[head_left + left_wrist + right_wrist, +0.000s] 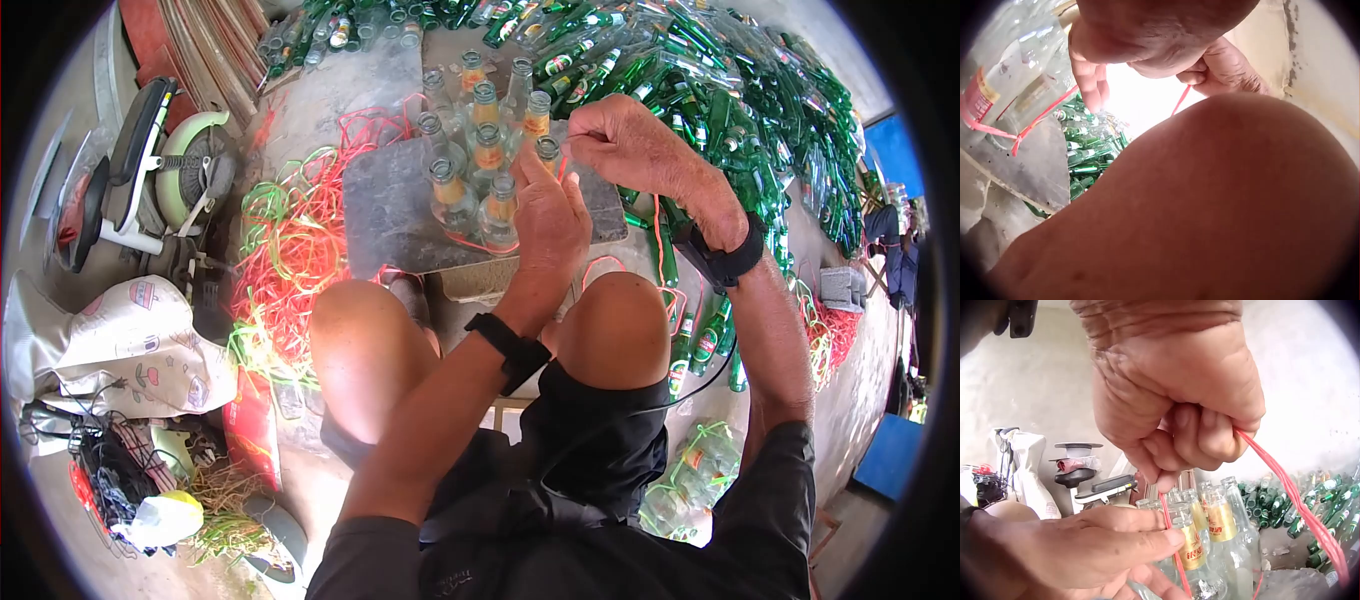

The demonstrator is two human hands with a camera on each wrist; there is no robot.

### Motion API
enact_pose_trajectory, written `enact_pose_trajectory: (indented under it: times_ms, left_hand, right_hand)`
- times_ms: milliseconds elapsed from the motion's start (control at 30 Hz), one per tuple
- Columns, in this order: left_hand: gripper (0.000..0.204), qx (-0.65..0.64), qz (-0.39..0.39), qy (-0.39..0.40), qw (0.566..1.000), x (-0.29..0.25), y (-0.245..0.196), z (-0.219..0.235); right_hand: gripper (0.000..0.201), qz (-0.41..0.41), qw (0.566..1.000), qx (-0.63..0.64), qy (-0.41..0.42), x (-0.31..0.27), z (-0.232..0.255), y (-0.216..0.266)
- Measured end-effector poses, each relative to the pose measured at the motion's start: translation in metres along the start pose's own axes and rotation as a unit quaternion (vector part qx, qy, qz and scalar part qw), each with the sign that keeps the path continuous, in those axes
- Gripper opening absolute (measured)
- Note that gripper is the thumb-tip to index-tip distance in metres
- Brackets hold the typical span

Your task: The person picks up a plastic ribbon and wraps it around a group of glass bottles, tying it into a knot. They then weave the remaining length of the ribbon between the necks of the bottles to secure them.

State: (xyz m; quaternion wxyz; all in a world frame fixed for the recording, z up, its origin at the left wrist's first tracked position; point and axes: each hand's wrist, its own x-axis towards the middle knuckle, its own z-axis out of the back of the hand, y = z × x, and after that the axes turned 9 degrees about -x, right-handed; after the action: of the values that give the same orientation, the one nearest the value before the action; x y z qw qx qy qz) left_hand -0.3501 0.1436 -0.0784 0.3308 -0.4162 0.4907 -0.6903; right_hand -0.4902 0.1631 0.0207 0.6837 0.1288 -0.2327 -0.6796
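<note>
Several clear glass bottles (453, 200) with gold neck labels stand upright and grouped on a grey slab (385, 215). Red string passes around their lower part; in the left wrist view a knot (1017, 137) shows in it. My right hand (640, 145), fingers curled, grips the red string (1291, 494) at the right side of the group. From its fingertips a taut length runs down to my left hand (1104, 544), which lies beside the bottles with fingers mostly straight, touching the string. Whether the left thumb pinches it is unclear.
Green bottles (735, 120) lie heaped behind and to the right. Tangled red and green string (290, 240) covers floor at the left, near a wheeled frame (150, 170) and a white bag (140, 345). Bundled clear bottles (695, 480) rest at lower right.
</note>
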Motion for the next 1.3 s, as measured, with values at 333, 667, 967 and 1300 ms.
enact_pose_trajectory:
  times_ms: [333, 667, 967, 1300]
  left_hand:
    - [0.042, -0.173, 0.144, -0.017, 0.974, 0.005, 0.013, -0.012]
    - [0.036, -0.207, 0.100, -0.046, 0.972, 0.004, 0.019, -0.020]
    - [0.037, -0.173, 0.041, -0.059, 0.982, 0.003, 0.014, -0.017]
    - [0.037, -0.170, 0.028, -0.070, 0.982, 0.002, 0.015, -0.018]
  right_hand:
    - [0.014, 0.023, 0.997, -0.066, 0.031, 0.021, 0.001, 0.001]
    - [0.021, 0.033, 0.994, -0.083, 0.058, 0.033, 0.003, 0.000]
    - [0.018, 0.023, 0.996, -0.056, 0.067, 0.041, 0.006, 0.006]
    - [0.021, 0.043, 0.996, -0.060, 0.056, 0.051, -0.001, -0.004]
